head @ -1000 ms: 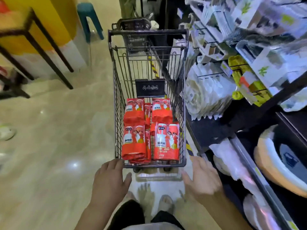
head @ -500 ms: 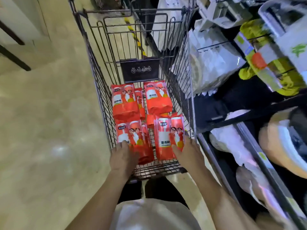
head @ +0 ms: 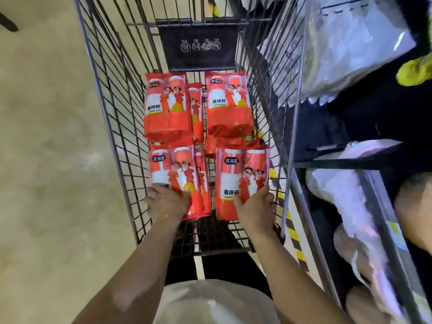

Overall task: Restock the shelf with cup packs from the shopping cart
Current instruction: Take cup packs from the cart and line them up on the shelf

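Note:
Several red cup packs lie flat in the wire shopping cart. Both my arms reach down into its basket. My left hand rests on the lower end of the near-left cup pack, fingers curled over it. My right hand grips the lower right edge of the near-right cup pack. Two more packs, the far-left pack and the far-right pack, lie beyond, with thinner packs wedged between them. The shelf stands directly right of the cart.
A black sign plate hangs on the cart's far wall. The shelf holds clear plastic bags, a yellow item and white wrapped goods lower down. Beige floor spreads to the left; yellow-black tape runs beside the shelf base.
I have leaned in over the cart. Both hands went from the cart's near rim down onto the two nearest cup packs and closed on them.

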`<state>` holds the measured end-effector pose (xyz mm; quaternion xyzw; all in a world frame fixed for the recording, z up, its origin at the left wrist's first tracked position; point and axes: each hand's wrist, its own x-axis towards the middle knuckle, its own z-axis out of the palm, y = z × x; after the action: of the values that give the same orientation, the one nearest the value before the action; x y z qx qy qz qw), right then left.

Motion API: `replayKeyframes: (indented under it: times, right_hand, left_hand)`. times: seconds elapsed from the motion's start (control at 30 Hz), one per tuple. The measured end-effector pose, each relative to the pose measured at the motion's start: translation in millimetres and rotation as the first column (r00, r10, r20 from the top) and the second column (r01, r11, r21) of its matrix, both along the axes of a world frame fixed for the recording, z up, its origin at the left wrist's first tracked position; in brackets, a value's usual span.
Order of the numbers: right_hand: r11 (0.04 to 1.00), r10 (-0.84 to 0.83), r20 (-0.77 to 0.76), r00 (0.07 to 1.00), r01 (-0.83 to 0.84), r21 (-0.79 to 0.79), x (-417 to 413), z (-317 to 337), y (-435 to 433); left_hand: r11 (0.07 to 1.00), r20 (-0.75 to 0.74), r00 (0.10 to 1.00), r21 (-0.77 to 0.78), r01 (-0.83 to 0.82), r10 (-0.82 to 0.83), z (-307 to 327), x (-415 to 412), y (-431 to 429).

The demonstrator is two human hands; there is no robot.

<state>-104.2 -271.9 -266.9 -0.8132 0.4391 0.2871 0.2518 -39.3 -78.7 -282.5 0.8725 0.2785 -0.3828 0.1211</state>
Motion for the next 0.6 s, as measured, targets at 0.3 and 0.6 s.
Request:
replayKeyframes:
  times: [0.3,0.6]
  right_hand:
    - [0.987,-0.091,0.065,0.994,0.081,0.136,-11,-26,-3]
    - [0.914,-0.295,0.144,0.945,0.235,0.33,-14,-42,-14]
  left_hand:
    - [0.964,0.049,0.967,-0.106,-0.246,0.252,-26,-10,5]
    - [0.84,0.039,0.877,-0.311,-0.444,0.479,-40,-16,22]
